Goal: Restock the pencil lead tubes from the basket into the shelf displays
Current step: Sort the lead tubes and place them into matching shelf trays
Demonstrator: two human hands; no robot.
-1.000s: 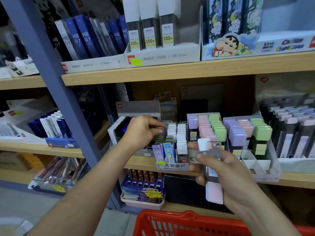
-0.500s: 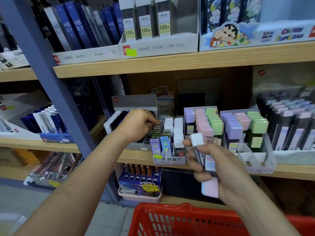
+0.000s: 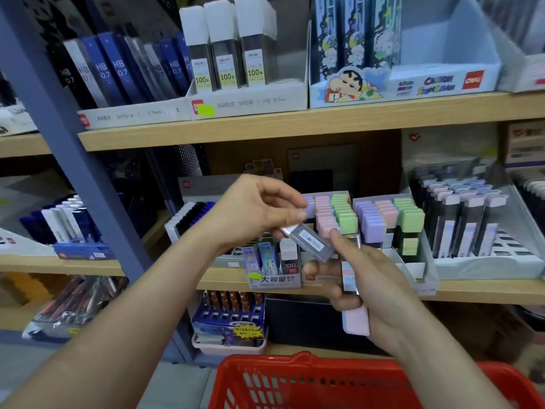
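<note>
My left hand [image 3: 253,211] pinches the upper end of a grey, white-capped pencil lead tube [image 3: 309,242] that lies slanted in front of the middle shelf. My right hand [image 3: 374,287] touches the tube's lower end with its thumb while its fingers grip a small stack of tubes with a pink cap [image 3: 355,315] pointing down. Behind the hands stands a display box [image 3: 272,280] of white-capped tubes, and to its right a tray of pastel-capped tubes [image 3: 339,215]. The red basket [image 3: 309,379] sits below at the bottom edge.
The top shelf [image 3: 295,122] carries boxes of blue HB 0.7 tubes [image 3: 118,72] and white-capped "100" tubes [image 3: 227,45]. A grey-blue shelf post [image 3: 73,160] slants down on the left. A tray of dark tubes [image 3: 466,228] fills the middle shelf's right side.
My left hand left the display box and came right to take the white-capped tube from the right hand. The right hand rose slightly, still holding its stack.
</note>
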